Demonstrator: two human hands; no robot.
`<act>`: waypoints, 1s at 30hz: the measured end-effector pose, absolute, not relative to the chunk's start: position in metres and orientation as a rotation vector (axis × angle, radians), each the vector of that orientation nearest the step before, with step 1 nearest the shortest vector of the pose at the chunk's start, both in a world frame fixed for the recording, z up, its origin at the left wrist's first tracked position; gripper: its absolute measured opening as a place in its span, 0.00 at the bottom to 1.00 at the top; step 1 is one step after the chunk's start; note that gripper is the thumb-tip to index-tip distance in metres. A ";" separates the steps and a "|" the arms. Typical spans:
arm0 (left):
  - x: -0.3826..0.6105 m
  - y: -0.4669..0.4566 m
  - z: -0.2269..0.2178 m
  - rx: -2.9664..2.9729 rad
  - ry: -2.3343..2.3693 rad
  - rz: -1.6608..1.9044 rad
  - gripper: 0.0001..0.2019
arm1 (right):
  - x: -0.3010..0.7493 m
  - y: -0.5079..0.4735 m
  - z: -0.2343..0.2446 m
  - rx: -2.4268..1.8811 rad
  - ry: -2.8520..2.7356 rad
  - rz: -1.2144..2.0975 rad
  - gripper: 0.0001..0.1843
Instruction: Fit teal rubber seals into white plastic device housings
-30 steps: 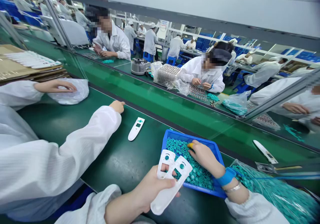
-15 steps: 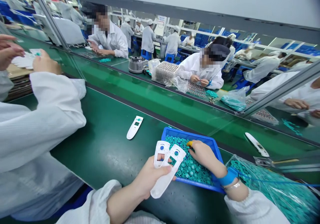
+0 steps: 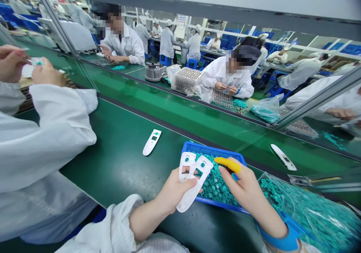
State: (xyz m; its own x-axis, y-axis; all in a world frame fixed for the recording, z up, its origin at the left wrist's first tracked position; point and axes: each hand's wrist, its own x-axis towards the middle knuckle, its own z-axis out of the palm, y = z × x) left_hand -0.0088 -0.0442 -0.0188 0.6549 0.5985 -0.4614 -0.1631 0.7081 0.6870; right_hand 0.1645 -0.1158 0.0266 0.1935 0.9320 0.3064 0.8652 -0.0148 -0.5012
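Presently, left grip (image 3: 176, 192): narrow, fingers and thumb closed around two white plastic casings (image 3: 194, 179), which overlap and tilt across the left side of the tray.

Right grip (image 3: 245, 192): wide, fingers spread, holding nothing visible; hovers just above the right edge of the tray.

Right index finger: covered by a yellow finger cot (image 3: 228, 165), stretched toward the left grip over the teal parts.

Right wrist: blue wrist strap (image 3: 287, 232).

Tray: blue plastic tray (image 3: 214, 148) on the green tabletop (image 3: 118, 162), between both hands, filled with teal ring-shaped parts (image 3: 214, 187).

Right of tray: clear plastic bag (image 3: 304, 211) of teal parts, touching the tray's right corner.

Left of tray: loose white casing (image 3: 151, 142), lying alone on the tabletop, display window showing.

Far right: second white casing (image 3: 283, 157), lying on the tabletop.

Near left: co-worker's white sleeve (image 3: 42, 132); co-worker's hands (image 3: 17, 64) hold a small white piece, well apart from both grips.

Far side: other workers in white coats sit along a parallel bench.
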 end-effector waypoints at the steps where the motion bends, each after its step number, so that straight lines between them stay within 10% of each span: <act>1: -0.007 -0.045 -0.019 0.657 0.731 0.471 0.25 | 0.163 -0.117 0.027 -1.886 -1.614 0.142 0.12; 30: 0.007 -0.060 -0.001 0.438 0.574 0.710 0.15 | 0.139 -0.128 -0.001 -1.801 -1.537 0.291 0.18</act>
